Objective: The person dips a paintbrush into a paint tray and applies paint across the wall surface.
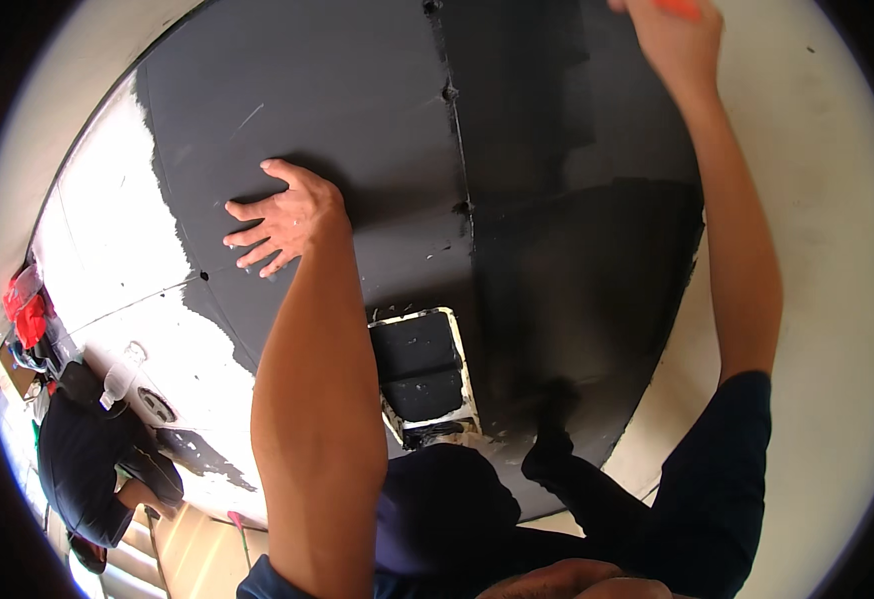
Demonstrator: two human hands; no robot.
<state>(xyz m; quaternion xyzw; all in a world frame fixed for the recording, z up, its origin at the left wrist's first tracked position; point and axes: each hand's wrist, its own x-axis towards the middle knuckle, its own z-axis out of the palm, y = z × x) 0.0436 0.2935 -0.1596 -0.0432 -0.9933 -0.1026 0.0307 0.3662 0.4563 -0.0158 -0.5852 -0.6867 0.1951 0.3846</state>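
Note:
My left hand [291,224] rests with fingers spread on a dark grey painted surface [317,82], and holds nothing. At the top edge my right hand [677,49] is closed around an orange handle [678,7]; the rest of that item is out of the picture. Below and between my hands stands a pale-rimmed paint tray [453,337] with black paint in it. Glossier black paint [602,247] covers the surface on the right of a seam [461,161] that has dark blobs along it. My foot [549,445] in dark cover is on the surface.
Ragged white unpainted area [100,217] lies on the left. Another person [89,449] in dark clothes bends there, beside a clear plastic bottle [116,385], a round grey disc [156,404] and red cloths [29,314]. A pale wall [819,224] borders the right side.

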